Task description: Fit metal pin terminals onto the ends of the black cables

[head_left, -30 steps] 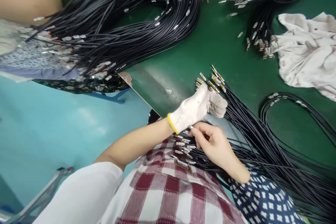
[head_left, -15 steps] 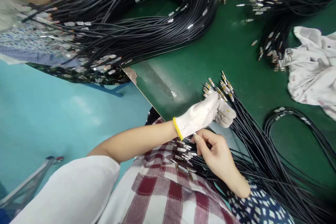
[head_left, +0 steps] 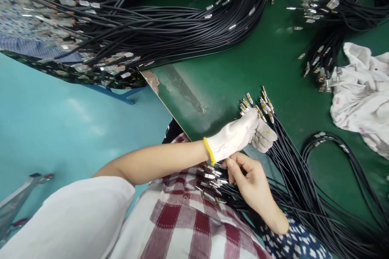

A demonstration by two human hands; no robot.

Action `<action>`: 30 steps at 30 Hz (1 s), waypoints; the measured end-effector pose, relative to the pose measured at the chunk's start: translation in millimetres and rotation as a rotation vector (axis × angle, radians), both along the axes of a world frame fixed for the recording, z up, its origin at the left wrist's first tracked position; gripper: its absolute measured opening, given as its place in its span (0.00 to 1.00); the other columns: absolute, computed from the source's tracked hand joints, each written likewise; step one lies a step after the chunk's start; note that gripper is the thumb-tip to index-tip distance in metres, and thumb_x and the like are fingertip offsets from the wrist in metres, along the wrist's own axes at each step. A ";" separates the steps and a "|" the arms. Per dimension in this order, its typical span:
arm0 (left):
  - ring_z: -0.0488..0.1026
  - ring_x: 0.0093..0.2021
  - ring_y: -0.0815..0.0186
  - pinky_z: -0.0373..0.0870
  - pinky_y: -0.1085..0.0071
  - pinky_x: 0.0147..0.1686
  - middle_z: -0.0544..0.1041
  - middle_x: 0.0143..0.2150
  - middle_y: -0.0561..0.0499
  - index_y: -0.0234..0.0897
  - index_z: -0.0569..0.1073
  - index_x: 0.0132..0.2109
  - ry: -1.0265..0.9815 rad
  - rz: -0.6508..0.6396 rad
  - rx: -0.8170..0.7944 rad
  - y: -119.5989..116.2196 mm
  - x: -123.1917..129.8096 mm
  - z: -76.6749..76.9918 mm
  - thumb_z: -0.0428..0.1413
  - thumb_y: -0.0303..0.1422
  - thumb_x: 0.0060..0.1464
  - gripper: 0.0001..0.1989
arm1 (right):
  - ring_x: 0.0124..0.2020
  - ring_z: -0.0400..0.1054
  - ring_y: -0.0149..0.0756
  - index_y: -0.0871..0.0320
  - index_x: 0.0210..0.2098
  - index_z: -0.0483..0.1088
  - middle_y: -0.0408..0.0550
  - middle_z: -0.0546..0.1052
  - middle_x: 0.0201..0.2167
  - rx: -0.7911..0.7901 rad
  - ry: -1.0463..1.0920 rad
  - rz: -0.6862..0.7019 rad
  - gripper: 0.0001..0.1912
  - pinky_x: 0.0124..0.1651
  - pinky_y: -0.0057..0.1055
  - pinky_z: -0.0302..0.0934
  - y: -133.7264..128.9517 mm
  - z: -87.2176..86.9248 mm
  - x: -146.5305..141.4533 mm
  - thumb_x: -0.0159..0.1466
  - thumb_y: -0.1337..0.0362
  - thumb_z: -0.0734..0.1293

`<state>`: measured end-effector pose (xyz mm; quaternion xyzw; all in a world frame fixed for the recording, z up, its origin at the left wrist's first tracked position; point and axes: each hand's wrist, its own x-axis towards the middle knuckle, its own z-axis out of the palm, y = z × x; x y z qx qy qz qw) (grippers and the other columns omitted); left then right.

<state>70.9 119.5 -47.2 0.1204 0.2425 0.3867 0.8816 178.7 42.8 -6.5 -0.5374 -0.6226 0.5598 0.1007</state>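
Observation:
My left hand (head_left: pixel 258 131) wears a white knit glove with a yellow cuff. Its fingers curl over a bundle of thin black cables (head_left: pixel 285 149), whose metal connectors with yellow marks (head_left: pixel 263 107) stick out past the glove. Just below the glove, my bare right hand (head_left: pixel 247 172) pinches a thin cable end between thumb and forefinger; its tip is small and partly hidden by the glove. More silver cable connectors (head_left: pixel 214 180) lie beside my right hand, against the plaid apron (head_left: pixel 194 218).
Large coils of black cable (head_left: pixel 182 32) cover the upper left of the green table (head_left: pixel 225 77). Another cable bunch (head_left: pixel 343 20) lies at the upper right, near a crumpled white cloth (head_left: pixel 361 101). A looped cable (head_left: pixel 325 135) rests at the right. The table edge has a chipped corner.
The view has shifted slightly, so the table and coils sit differently in the picture. Both hands keep nearly the same pose, and the person's arm at the upper left has left view.

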 end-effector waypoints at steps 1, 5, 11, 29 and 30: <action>0.73 0.26 0.66 0.70 0.70 0.33 0.77 0.24 0.44 0.29 0.79 0.33 -0.002 -0.001 0.001 0.3 0.5 -0.3 0.45 0.63 0.58 0.39 | 0.19 0.61 0.30 0.58 0.28 0.70 0.39 0.70 0.16 -0.002 0.000 0.000 0.18 0.26 0.27 0.56 0.4 0.8 -0.2 0.71 0.56 0.61; 0.71 0.24 0.66 0.69 0.71 0.31 0.75 0.22 0.45 0.30 0.78 0.31 -0.034 -0.042 -0.034 3.1 1.2 -0.3 0.43 0.63 0.58 0.39 | 0.18 0.61 0.30 0.58 0.28 0.70 0.39 0.69 0.15 -0.010 0.010 -0.002 0.18 0.26 0.27 0.55 2.1 2.5 -0.6 0.71 0.56 0.61; 0.73 0.26 0.65 0.71 0.69 0.34 0.79 0.28 0.42 0.27 0.80 0.38 -0.079 -0.055 -0.046 4.0 -6.3 1.5 0.43 0.61 0.61 0.39 | 0.20 0.61 0.30 0.58 0.30 0.71 0.40 0.69 0.17 -0.074 0.047 -0.011 0.18 0.25 0.27 0.55 3.2 -0.4 0.3 0.72 0.54 0.61; 0.76 0.39 0.65 0.72 0.73 0.37 0.80 0.43 0.44 0.34 0.81 0.47 0.423 0.053 0.200 -36.3 -20.7 28.8 0.64 0.39 0.53 0.16 | 0.25 0.73 0.32 0.57 0.39 0.77 0.45 0.81 0.28 -0.034 0.557 -0.504 0.13 0.37 0.31 0.69 15.0 -2.9 25.4 0.64 0.53 0.71; 0.76 0.42 0.65 0.72 0.72 0.41 0.80 0.45 0.45 0.35 0.81 0.47 0.476 0.052 0.217 -39.4 -20.4 29.5 0.63 0.37 0.54 0.15 | 0.25 0.74 0.32 0.57 0.37 0.77 0.45 0.81 0.26 -0.039 0.557 -0.513 0.14 0.37 0.31 0.70 14.2 -4.5 25.1 0.64 0.52 0.72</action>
